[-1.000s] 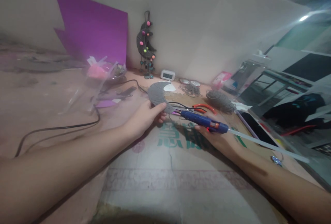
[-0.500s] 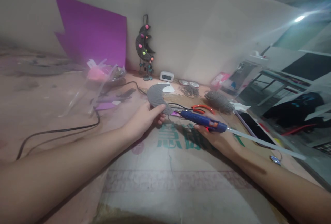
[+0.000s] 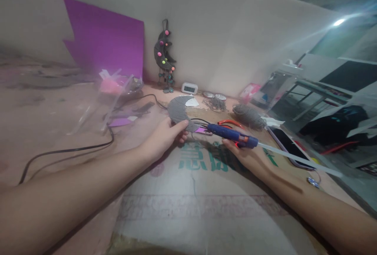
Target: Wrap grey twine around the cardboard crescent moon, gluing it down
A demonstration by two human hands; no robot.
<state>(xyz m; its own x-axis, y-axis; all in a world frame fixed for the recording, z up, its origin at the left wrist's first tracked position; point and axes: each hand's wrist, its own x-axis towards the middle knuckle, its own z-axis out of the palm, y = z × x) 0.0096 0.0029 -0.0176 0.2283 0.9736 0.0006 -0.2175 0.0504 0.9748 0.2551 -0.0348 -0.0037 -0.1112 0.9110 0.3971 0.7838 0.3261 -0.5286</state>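
Between the thumb and fingers of my left hand (image 3: 173, 131) is a crescent moon (image 3: 177, 110) wrapped in grey yarn. A bit of purple (image 3: 203, 130) shows at its lower tip. My right hand (image 3: 240, 151) is closed around a blue glue gun (image 3: 229, 133), which has a red light glowing low on its body. A long clear glue stick (image 3: 294, 156) juts from its back end. The nozzle points left at the lower tip of the crescent; whether it touches is too small to tell.
Under my hands lies printed cardboard (image 3: 200, 208). Red-handled pliers (image 3: 231, 123), a grey yarn ball (image 3: 249, 116) and a phone (image 3: 290, 147) lie to the right. A small clock (image 3: 189, 88) and a decorated moon hanging (image 3: 164, 54) stand by the wall. A black cord (image 3: 70, 149) crosses the left side.
The glue gun has shifted slightly right, its nozzle drawn back a little along the crescent's tip. My left hand holds the crescent in nearly the same place.
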